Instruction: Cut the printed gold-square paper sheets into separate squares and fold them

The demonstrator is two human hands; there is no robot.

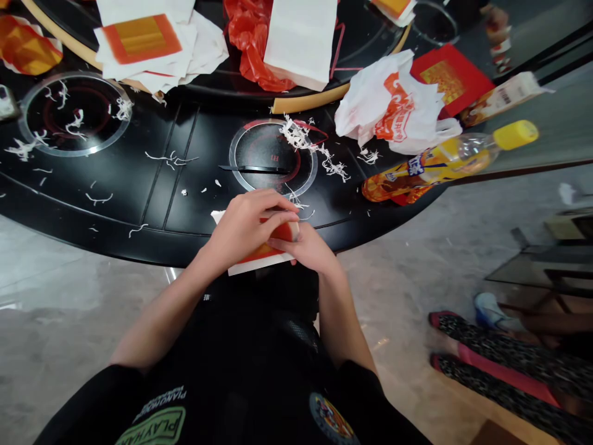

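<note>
My left hand point(248, 225) lies curled over a small stack of white paper sheets with an orange-red square point(259, 258) at the near edge of the black round table point(139, 204). My right hand point(309, 247) grips the same stack from the right, fingers pinched on its edge. A black knife point(252, 168) lies on a round glass hob ring just beyond my hands. White paper shavings point(319, 151) are scattered around it.
A yellow-capped drink bottle point(445, 162) lies on its side at the right, beside a white and orange plastic bag point(393, 105). Stacks of white paper point(301, 40), orange-printed sheets point(141, 37) and a red bag point(248, 37) lie farther back. Another person's feet point(482, 346) are on the floor at right.
</note>
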